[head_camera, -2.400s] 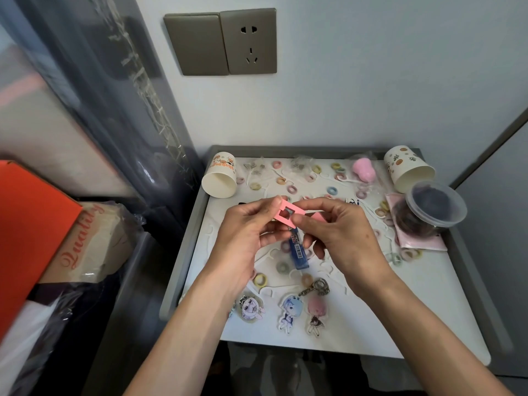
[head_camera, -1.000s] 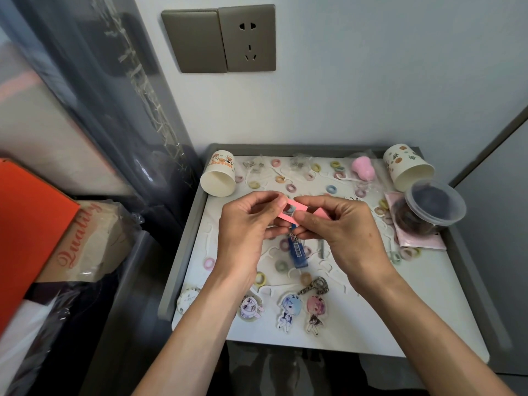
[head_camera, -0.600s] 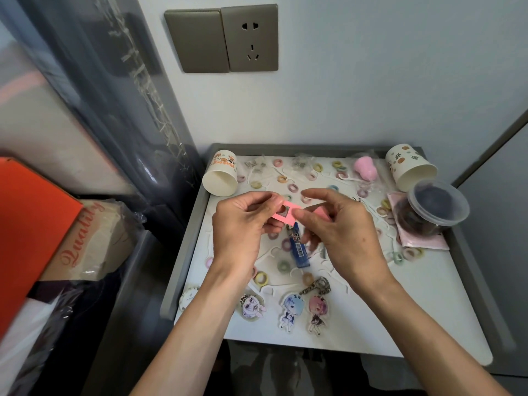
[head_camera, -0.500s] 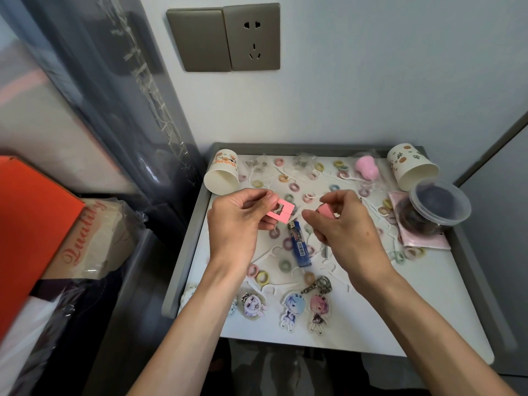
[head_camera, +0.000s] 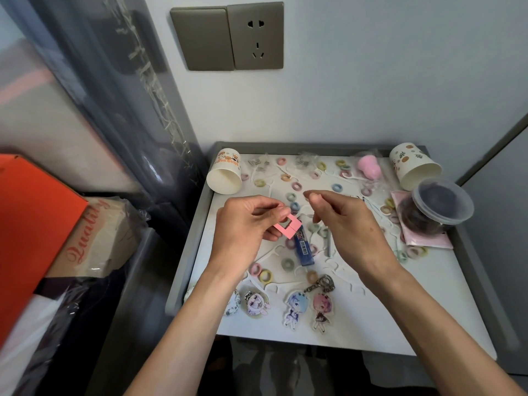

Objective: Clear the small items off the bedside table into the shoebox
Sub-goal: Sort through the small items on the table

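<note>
Pink frame point(head_camera: 291, 230) is pinched in my left grip point(head_camera: 243, 227); right grip point(head_camera: 351, 227), at its three o'clock, curls; holding anything, I cannot tell.

White tabletop point(head_camera: 423, 315) lies bare front-right; tipped white paper cup point(head_camera: 225, 175) and clear lidded plastic tub point(head_camera: 437, 208) crowd the back.

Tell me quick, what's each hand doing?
Left hand: pinching the pink square piece.
Right hand: fingertips pinched together; whether anything is between them cannot be told.
</note>
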A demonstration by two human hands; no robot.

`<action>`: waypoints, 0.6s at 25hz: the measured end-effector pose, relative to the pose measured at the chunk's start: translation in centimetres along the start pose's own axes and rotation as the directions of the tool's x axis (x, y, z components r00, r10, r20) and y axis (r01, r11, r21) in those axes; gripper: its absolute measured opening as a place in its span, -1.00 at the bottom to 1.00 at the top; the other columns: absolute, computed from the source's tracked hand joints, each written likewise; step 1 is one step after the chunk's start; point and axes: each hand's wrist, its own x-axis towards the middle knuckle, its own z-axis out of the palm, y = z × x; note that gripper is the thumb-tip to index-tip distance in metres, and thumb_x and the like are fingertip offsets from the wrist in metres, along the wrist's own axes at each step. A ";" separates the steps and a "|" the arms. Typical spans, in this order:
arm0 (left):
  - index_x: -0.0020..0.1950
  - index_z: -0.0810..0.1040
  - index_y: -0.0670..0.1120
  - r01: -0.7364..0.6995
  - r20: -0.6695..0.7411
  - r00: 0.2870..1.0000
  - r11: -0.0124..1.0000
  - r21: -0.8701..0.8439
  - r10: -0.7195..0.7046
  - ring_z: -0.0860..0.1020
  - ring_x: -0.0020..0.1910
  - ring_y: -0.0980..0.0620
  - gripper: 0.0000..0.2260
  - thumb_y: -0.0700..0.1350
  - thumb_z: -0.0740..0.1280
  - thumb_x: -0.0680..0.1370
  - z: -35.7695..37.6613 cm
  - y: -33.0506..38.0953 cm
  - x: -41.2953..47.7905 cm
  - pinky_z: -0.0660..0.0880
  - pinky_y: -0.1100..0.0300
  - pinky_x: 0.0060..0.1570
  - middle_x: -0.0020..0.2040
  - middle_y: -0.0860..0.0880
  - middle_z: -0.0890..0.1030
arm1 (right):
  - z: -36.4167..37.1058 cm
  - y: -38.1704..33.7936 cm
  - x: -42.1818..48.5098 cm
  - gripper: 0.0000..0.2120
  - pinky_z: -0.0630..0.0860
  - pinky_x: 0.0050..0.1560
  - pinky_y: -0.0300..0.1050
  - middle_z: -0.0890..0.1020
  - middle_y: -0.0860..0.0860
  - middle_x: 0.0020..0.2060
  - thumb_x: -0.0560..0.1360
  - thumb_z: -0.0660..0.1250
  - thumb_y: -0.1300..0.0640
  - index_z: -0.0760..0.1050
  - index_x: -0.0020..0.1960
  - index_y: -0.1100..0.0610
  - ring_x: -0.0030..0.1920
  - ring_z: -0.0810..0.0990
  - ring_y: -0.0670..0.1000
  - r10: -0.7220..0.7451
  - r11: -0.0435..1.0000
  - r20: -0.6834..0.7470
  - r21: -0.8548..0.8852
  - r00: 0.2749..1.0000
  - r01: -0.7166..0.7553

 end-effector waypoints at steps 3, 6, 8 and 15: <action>-0.07 0.70 -0.14 0.024 0.036 0.999 1.000 -0.008 -0.024 0.61 -0.37 0.00 -0.95 -0.22 0.48 0.48 0.1 0.1 -0.1 0.58 0.20 -0.33 -0.24 -0.13 0.71 | -0.1 0.2 0.2 -0.76 0.38 -0.25 0.04 0.55 -0.06 -0.40 0.61 0.25 0.02 0.57 -0.11 0.14 -0.38 0.40 0.02 0.013 0.999 0.089 0.036 0.996 -0.016; -0.06 0.70 -0.15 0.032 0.056 0.998 0.999 -0.025 -0.030 0.61 -0.37 0.00 -0.93 -0.21 0.47 0.48 -0.1 0.0 -0.1 0.59 0.19 -0.32 -0.24 -0.14 0.71 | 0.0 0.3 0.5 -0.89 0.38 -0.30 -0.27 0.56 -0.17 -0.36 0.56 0.36 0.12 0.54 0.07 -0.02 -0.41 0.45 -0.21 0.027 0.986 0.151 0.158 0.988 -0.051; -0.03 0.69 -0.18 0.040 0.081 0.996 0.998 -0.056 -0.036 0.62 -0.35 0.01 -0.90 -0.20 0.47 0.48 -0.2 0.0 -0.2 0.60 0.20 -0.31 -0.23 -0.15 0.71 | 0.2 0.4 0.5 -0.81 0.39 -0.37 -0.39 0.65 -0.04 -0.25 0.48 0.45 0.16 0.55 0.07 0.05 -0.40 0.53 -0.21 0.037 0.977 0.123 0.205 0.992 -0.062; -0.16 0.74 -0.03 0.108 0.109 0.990 0.977 -0.183 -0.089 0.66 -0.36 0.02 -0.92 -0.17 0.46 0.48 -0.5 0.2 -0.4 0.62 0.22 -0.30 -0.24 -0.12 0.72 | 0.4 0.4 0.1 -0.82 0.55 -0.29 -0.27 0.72 0.09 -0.26 0.46 0.45 0.25 0.64 0.07 0.17 -0.33 0.68 0.11 -0.028 0.933 0.158 0.358 0.987 -0.031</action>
